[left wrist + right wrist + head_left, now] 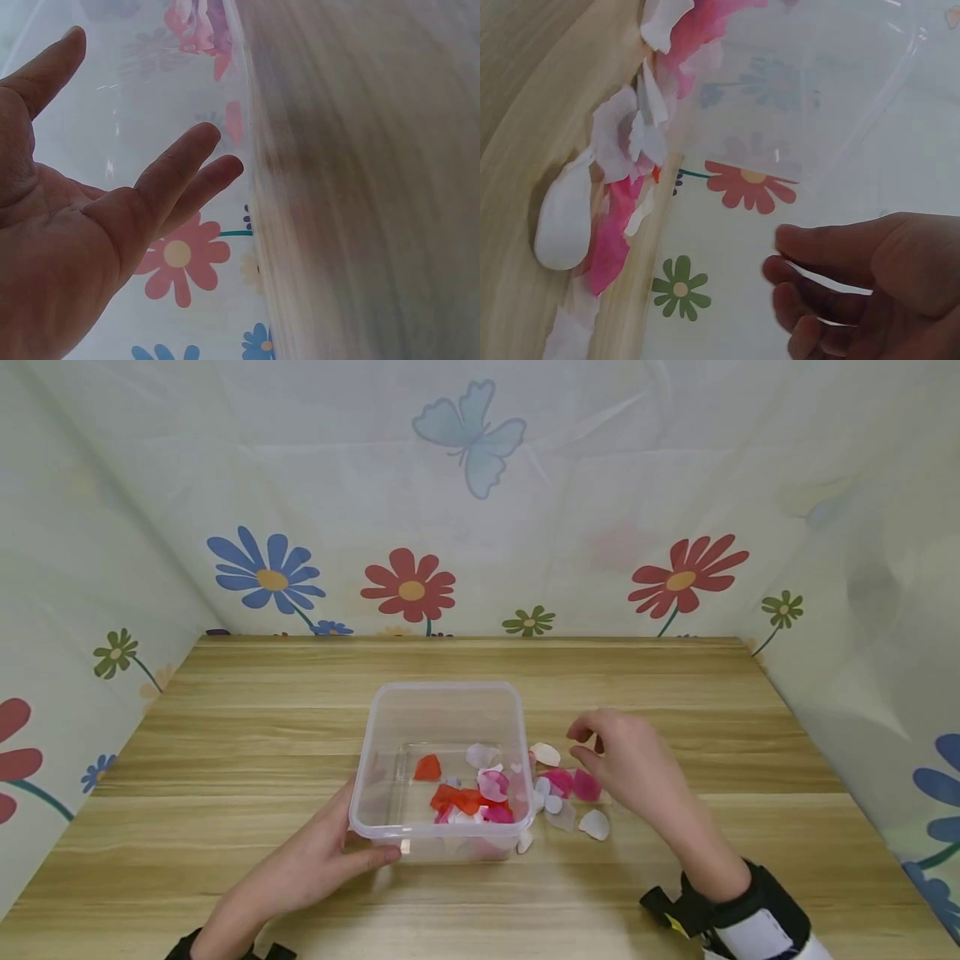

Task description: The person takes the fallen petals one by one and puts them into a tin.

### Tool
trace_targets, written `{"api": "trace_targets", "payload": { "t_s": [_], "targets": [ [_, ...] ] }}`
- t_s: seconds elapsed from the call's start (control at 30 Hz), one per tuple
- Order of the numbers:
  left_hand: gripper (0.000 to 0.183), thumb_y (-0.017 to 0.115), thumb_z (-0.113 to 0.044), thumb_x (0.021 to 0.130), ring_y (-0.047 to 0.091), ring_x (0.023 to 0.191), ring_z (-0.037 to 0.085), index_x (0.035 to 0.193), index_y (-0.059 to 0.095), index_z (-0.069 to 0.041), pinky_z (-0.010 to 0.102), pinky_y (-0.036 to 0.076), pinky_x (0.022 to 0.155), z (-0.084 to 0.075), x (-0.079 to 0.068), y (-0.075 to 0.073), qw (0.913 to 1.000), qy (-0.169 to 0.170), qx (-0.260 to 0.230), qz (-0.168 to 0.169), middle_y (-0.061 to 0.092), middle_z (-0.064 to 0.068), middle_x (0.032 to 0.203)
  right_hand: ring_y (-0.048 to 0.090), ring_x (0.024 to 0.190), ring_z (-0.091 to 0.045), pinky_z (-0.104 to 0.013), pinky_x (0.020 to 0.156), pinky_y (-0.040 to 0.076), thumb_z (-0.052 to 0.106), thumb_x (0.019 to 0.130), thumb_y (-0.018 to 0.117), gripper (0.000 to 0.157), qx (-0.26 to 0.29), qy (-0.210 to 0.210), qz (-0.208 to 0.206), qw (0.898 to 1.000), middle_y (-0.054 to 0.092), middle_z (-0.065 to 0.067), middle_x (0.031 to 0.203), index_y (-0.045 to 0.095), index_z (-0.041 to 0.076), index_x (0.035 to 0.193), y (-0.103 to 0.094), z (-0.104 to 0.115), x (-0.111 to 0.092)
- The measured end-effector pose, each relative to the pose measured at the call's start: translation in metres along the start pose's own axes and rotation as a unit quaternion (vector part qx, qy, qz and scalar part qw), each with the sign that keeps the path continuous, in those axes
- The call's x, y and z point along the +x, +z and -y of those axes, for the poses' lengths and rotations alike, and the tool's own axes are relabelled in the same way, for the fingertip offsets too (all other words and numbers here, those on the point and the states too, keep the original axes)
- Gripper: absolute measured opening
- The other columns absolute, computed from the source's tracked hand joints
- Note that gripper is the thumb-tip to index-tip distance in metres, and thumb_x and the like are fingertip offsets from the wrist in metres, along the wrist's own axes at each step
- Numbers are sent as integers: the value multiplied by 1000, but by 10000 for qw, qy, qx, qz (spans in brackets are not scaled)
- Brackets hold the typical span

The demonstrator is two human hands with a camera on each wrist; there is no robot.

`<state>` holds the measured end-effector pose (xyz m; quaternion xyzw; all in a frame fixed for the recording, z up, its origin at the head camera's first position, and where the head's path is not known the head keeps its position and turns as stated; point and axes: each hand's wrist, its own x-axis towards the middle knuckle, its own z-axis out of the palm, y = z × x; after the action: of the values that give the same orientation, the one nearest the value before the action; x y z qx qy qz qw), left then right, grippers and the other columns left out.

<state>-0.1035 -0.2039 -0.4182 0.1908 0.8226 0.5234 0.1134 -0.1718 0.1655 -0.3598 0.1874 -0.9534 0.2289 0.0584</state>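
A clear plastic container (pixel 442 841) stands on the table with red, pink and white petals (pixel 467 800) inside. My left hand (pixel 318 860) is against its left side, thumb by the front wall; in the left wrist view that hand (pixel 82 217) has its fingers spread and fairly straight. More pink and white petals (pixel 586 786) lie loose just right of the container, some touching its wall. Over their right edge hovers my right hand (pixel 633 764). Seen from the right wrist, this hand (pixel 870 285) has loosely bent fingers, and nothing shows between thumb and fingertips.
The wood-grain table (pixel 247 710) reaches back to a white cloth (pixel 585 485) printed with flowers and a butterfly, which also hangs at both sides. Each wrist wears a black strap; the right one (pixel 780 902) is near the table's front right.
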Motion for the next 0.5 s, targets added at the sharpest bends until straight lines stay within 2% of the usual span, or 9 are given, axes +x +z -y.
{"api": "trace_targets", "payload": {
  "t_s": [0.13,0.3,0.4,0.5],
  "targets": [
    [103,84,-23,89,50,131,34,164,14,-35,53,45,105,0,0,0,10000,15,22,-2,31,7,162,60,75,-19,-36,66,53,6,88,80,11,-104,310,673,9972,69,-2,86,76,5,97,2,-8,3],
    [103,84,-23,89,51,130,33,164,14,-35,53,45,105,1,0,0,10000,38,17,3,32,7,162,59,76,-19,-38,69,53,9,88,79,10,-403,513,1479,9869,66,-2,85,73,6,96,10,-19,6],
    [104,84,-22,89,51,130,33,164,13,-36,53,45,105,1,0,0,10000,18,-12,6,32,7,162,56,72,-19,-36,64,50,9,86,80,12,-523,481,1747,9821,61,-1,80,71,7,93,16,-25,7],
    [104,84,-22,89,51,130,33,164,13,-36,53,45,105,1,0,0,10000,-1,-20,2,32,7,162,53,70,-18,-34,60,46,6,81,80,15,-579,374,1779,9816,57,1,76,67,8,88,22,-29,8]
  ]
}}
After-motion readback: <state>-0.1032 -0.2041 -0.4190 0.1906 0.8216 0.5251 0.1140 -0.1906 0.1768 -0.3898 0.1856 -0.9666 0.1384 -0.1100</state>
